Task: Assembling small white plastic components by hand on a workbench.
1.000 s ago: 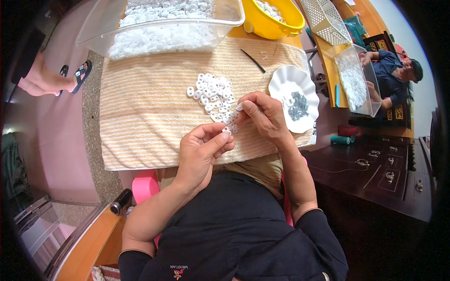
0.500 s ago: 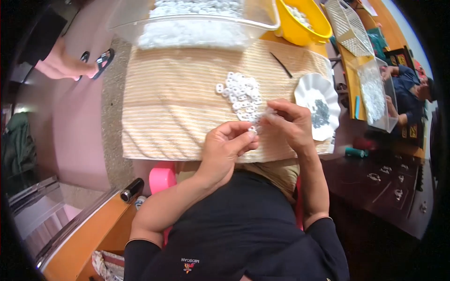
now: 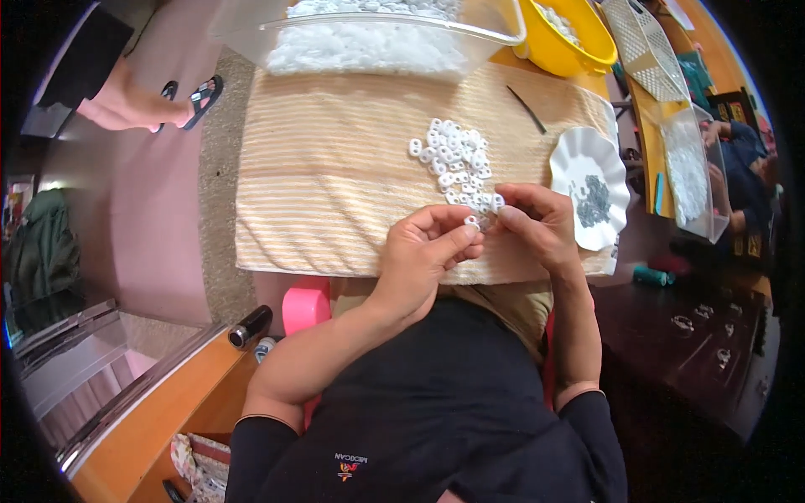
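In the pinched fingertips of my left hand is a small white plastic piece with holes. Close by on the right, my right hand pinches another small white two-holed piece between thumb and forefinger. The two pieces are held apart, just in front of a loose pile of similar white two-holed pieces on a striped towel. Right of my right hand stands a white scalloped dish with many tiny dark grey bits in it.
A clear plastic bin full of white pieces stands at the far edge, beside a yellow basin. A thin black stick lies near the dish. At the right, a person sits by another clear bin. Another person's leg shows at left.
The whole view has shifted, so everything sits further right. My right hand was blurred by motion; now a white piece shows clearly in its fingertips. My left hand keeps its pinch.
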`<state>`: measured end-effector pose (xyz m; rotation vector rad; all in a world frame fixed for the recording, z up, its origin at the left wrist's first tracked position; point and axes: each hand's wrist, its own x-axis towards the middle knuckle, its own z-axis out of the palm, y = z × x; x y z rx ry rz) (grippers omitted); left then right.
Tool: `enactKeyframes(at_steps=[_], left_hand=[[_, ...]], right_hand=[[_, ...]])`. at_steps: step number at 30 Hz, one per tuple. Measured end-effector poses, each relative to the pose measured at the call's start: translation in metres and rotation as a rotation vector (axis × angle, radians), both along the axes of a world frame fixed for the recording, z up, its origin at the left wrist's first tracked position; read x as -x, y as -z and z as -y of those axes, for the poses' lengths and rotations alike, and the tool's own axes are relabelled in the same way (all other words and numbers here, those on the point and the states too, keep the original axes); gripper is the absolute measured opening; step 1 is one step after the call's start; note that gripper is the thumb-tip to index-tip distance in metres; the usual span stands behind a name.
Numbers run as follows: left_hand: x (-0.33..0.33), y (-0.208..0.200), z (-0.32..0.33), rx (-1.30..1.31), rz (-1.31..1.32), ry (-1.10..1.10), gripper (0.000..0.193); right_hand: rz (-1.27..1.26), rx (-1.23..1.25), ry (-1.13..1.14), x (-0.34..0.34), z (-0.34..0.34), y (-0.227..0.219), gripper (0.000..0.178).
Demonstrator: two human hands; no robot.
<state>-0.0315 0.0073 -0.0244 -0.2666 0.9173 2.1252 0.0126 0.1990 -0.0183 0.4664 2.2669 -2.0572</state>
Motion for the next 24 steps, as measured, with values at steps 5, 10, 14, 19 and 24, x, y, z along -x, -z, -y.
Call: enactKeyframes(at_steps=[5, 10, 14, 19, 24], left_hand=[[0.0008, 0.0032, 0.0033, 0.006, 0.015, -0.002, 0.018], [0.0020, 0.0042, 0.0015, 0.008, 0.001, 0.019, 0.018], [0.0017, 0.0030, 0.0008, 0.008, -0.009, 0.016, 0.018], [0.0005, 0.0047, 0.0009, 0.010, -0.016, 0.015, 0.018], [-0.0003, 0.0048, 0.0008, 0.041, -0.026, 0.022, 0.019]], right_hand=[[-0.061, 0.158, -0.037, 0.0021, 0.0045, 0.0027, 0.025], [-0.057, 0.188, -0.049, 0.0001, 0.0001, 0.0050, 0.027], [-0.039, 0.206, -0.066, -0.0002, 0.0002, 0.0043, 0.027], [-0.034, 0.190, -0.092, -0.0021, 0.0001, 0.0054, 0.026], [-0.020, 0.185, -0.126, -0.0022, -0.0002, 0.0062, 0.026]])
